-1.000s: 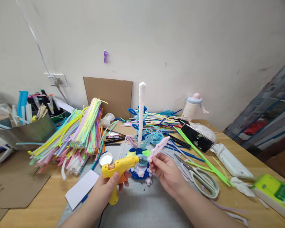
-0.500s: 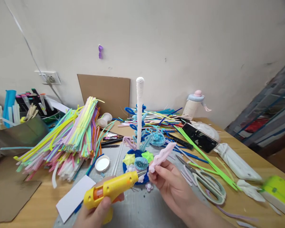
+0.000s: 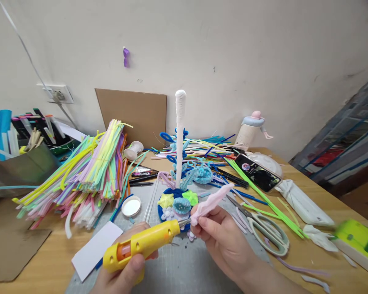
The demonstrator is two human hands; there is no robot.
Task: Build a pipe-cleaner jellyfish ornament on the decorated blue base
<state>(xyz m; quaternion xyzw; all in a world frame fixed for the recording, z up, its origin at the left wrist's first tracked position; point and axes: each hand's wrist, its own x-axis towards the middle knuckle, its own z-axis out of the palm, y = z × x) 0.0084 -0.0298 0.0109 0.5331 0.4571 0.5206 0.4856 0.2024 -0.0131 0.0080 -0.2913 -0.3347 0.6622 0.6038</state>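
My left hand [image 3: 125,263] is wrapped round a yellow hot glue gun [image 3: 144,243], its metal nozzle pointing right. The nozzle tip is at the lower end of a pale pink fuzzy piece [image 3: 213,200], pinched between the fingers of my right hand [image 3: 222,237]. Whether tip and piece touch I cannot tell. Just behind them is a round blue base [image 3: 161,212] bearing a yellow star [image 3: 166,200], a green star [image 3: 190,197], a light blue shell-like piece [image 3: 181,206] and small lilac flowers [image 3: 168,214]. A white wrapped post [image 3: 180,139] rises upright at its back.
Scissors [image 3: 274,237] lie right of my right hand, near a phone [image 3: 257,172] with its screen lit. A large pile of pipe cleaners [image 3: 101,167] is at left, with a white card [image 3: 96,250] and a small white lid [image 3: 131,206] nearer. A bottle [image 3: 248,130] stands at the back.
The glue gun's nozzle and the pink piece have come together. The pink piece has tilted lower to the right. The phone's screen has lit up, and the view has shifted slightly.
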